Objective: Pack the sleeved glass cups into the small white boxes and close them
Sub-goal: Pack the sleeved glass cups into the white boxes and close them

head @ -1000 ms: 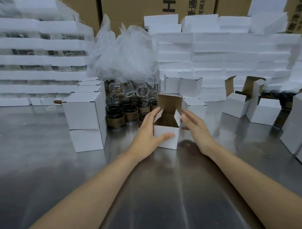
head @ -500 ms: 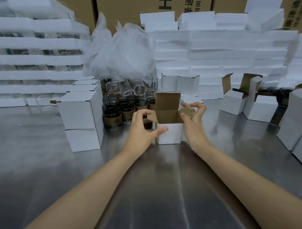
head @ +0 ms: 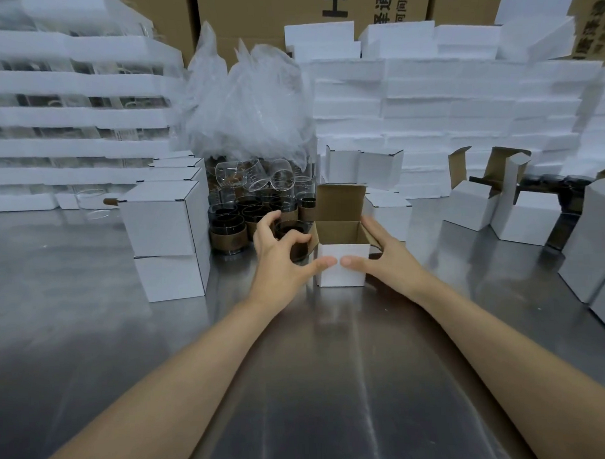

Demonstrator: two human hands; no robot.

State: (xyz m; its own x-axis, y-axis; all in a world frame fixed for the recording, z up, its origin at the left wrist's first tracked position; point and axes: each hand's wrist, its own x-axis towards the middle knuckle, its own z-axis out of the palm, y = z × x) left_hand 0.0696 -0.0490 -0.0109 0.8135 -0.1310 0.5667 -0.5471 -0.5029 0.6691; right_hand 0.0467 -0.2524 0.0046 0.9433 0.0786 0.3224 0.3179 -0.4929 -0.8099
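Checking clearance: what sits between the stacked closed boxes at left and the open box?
In the head view, sleeved glass cups and the left hand, arched over the nearest cup.

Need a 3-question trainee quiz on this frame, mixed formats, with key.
1. True or false: the box between the left hand and right hand is closed.
2. Where do both thumbs rest? A) on the box's front face B) inside the box C) in the air, touching nothing
3. Fill in: the sleeved cups stand on the box's ___ side.
Key: 1 false, its lid flap stands up; 2 A; 3 left.
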